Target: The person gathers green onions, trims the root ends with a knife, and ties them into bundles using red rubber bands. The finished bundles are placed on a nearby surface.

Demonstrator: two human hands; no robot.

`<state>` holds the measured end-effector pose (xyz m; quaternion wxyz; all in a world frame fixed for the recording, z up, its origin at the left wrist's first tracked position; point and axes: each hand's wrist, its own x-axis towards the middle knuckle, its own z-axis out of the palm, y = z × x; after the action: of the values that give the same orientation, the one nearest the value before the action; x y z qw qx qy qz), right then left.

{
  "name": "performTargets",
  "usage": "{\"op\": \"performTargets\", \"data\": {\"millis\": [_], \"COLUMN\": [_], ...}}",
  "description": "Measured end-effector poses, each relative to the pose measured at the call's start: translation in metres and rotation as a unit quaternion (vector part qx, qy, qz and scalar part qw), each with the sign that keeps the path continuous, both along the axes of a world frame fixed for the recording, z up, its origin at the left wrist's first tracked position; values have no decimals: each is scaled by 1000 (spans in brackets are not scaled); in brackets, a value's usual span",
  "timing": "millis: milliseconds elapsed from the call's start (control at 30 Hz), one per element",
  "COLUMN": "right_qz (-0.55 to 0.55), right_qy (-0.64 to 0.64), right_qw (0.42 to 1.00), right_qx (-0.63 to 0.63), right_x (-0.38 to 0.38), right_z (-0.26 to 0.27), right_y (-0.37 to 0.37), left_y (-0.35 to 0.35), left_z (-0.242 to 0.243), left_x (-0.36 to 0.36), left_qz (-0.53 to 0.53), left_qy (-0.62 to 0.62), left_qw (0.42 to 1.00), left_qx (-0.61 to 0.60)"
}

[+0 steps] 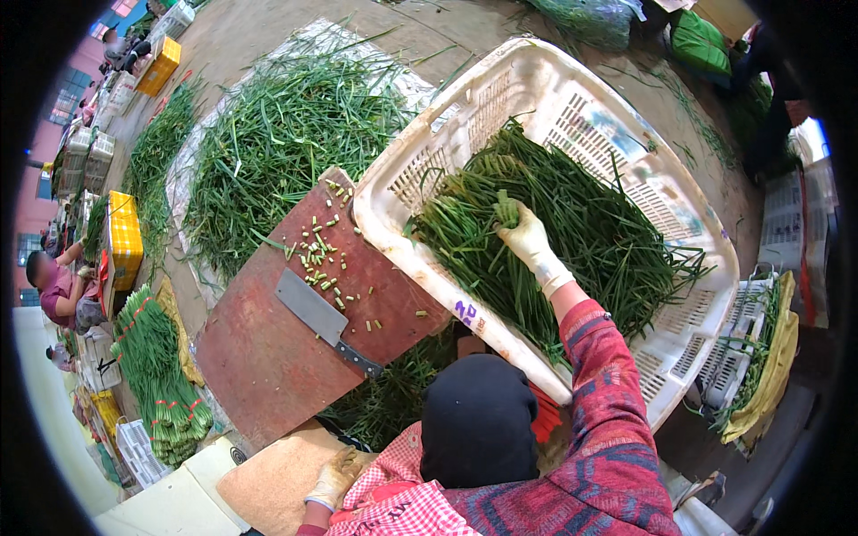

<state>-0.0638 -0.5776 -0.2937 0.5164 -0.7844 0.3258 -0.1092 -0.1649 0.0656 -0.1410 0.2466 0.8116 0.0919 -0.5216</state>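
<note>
My right hand (526, 242), in a cream glove, grips the pale cut end of a bunch of green stalks (507, 209). It is inside a large white plastic crate (429, 271), over a heap of long leafy greens (590, 194) that look like garlic chives. Low in the view, my gloved left hand (334, 477) lies on a tan surface (268, 489) beside a pink gingham apron (415, 509); its fingers are not clear enough to read. Between crate and lap, a cleaver (312, 307) rests flat on a reddish board (268, 375), near scattered short stalk pieces (322, 254).
Loose green leaves (295, 127) are piled on a white sheet (322, 33) behind the board. Red-banded bundles of greens (151, 362) lie at left, near a yellow box (125, 241) and a seated person (64, 295). Another white crate (737, 335) stands at right.
</note>
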Motion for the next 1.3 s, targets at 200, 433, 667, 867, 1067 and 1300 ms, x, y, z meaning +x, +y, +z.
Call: {"op": "performTargets", "data": {"millis": [200, 433, 667, 867, 1067, 1300], "right_qz": [227, 292, 267, 214, 100, 18], "right_qy": [52, 188, 207, 147, 88, 121], "right_qw": [971, 932, 939, 962, 990, 990], "right_qx": [47, 100, 69, 89, 45, -70], "right_x": [10, 6, 3, -15, -24, 2], "right_z": [65, 13, 30, 46, 79, 6], "right_y": [55, 69, 76, 62, 40, -12], "left_y": [10, -33, -8, 20, -1, 5], "left_z": [-7, 29, 7, -16, 1, -6], "left_x": [-1, 6, -1, -4, -3, -2], "left_qz": [-34, 77, 29, -38, -14, -53], "left_qy": [-14, 23, 4, -16, -19, -6], "left_qw": [999, 997, 1000, 999, 1000, 999], "left_qx": [2, -2, 5, -3, -4, -7]}}
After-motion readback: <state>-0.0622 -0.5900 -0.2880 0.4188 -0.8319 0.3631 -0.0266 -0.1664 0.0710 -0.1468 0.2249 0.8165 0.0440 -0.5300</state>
